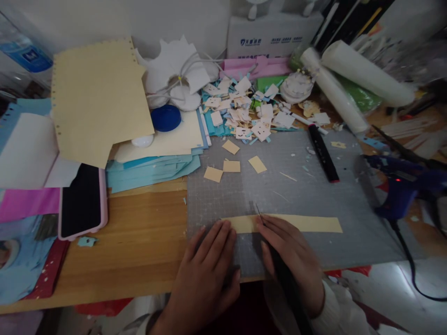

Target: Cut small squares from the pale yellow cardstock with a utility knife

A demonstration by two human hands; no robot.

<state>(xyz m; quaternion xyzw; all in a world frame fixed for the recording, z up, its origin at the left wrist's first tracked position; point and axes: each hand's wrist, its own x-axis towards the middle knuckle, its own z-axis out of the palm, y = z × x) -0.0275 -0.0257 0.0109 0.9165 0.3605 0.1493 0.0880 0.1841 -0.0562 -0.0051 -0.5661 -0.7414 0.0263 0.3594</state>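
A long cream paper strip (310, 224) lies across the grey cutting mat (335, 251). My left hand (209, 260) rests flat on the mat, its fingertips on the strip's left end, fingers stretched and holding nothing. My right hand (293, 256) is closed around a black-handled craft knife (284, 274), whose thin blade points up and away over the strip. Several small cream rectangles (231, 166) lie on the mat beyond the strip.
A black marker (323, 153) lies right of a heap of small paper pieces with drawn faces (242, 111). At the right is a blue glue gun (401, 181) with its cable. Paper stacks (153, 172) and a phone (84, 200) are at the left.
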